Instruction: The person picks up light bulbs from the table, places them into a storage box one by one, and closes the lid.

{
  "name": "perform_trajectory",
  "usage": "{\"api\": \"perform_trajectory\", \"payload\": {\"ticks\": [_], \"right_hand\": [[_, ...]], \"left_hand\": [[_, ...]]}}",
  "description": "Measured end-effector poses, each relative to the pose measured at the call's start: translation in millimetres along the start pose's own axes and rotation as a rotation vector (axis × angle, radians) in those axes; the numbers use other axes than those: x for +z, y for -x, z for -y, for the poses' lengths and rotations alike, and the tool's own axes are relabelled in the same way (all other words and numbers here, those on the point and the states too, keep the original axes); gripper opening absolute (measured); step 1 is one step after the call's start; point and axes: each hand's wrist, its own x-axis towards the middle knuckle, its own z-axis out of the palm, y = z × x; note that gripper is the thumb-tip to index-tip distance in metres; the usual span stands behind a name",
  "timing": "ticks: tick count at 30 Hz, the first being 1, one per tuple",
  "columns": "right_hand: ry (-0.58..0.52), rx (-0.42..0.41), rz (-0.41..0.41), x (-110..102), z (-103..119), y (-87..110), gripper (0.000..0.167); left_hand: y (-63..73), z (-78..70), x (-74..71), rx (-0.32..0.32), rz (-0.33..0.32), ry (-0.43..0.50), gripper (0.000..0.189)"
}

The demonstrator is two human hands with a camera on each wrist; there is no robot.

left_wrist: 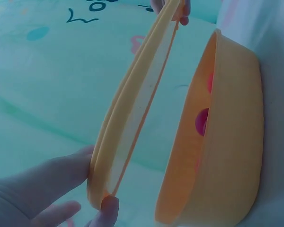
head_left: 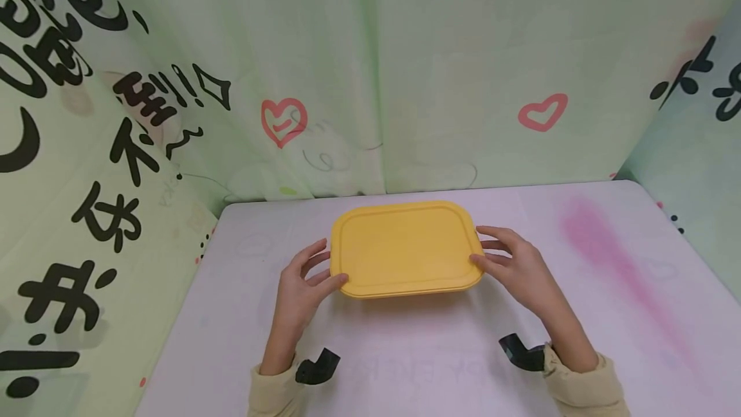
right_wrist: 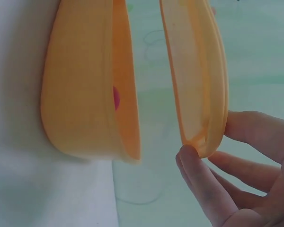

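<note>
A yellow rectangular lid (head_left: pixel 405 250) with rounded corners hangs level between both hands in the head view. My left hand (head_left: pixel 302 289) pinches its left end, thumb at the near corner. At the opposite end my right hand (head_left: pixel 523 270) pinches the rim between thumb and fingers. Both wrist views show a gap between the lid (left_wrist: pixel 128 109) and an open yellow box (left_wrist: pixel 234 132), which stands on the table. Inside the box are a purple-red round thing (left_wrist: pixel 202 122) and a red one (left_wrist: pixel 210 83), both partly hidden. From the head camera, the lid covers the box.
The pale table (head_left: pixel 393 365) has a pink smear (head_left: pixel 613 256) on its right. Light green curtains (head_left: pixel 440 69) with black writing and red hearts surround its back and sides. A black curved piece sits at each wrist, one by the left sleeve (head_left: pixel 274 394).
</note>
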Motion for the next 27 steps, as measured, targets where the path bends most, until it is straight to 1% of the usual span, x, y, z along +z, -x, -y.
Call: {"api": "perform_trajectory", "payload": {"ticks": [3,8,16,19,27], "right_hand": [[0.005,0.012,0.002,1.8,-4.0,-1.4,0.059],[0.02,0.022,-0.002,5.4,-9.1,-3.6,0.058],[0.043,0.028,-0.01,11.2,-12.3,-7.7,0.06],[0.054,0.036,-0.008,13.9,-14.7,-9.7,0.061],[0.078,0.071,-0.009,19.8,-19.5,-16.7,0.061]], "left_hand": [[-0.6,2.7,-0.4,-0.024,0.018,0.018,0.072],[-4.2,9.8,-1.0,-0.036,0.034,0.037,0.07],[-9.7,21.1,-0.7,-0.064,0.036,0.021,0.069],[-12.5,24.3,0.2,-0.066,0.031,0.018,0.068],[-25.0,33.4,5.8,-0.043,0.021,0.009,0.062]]}}
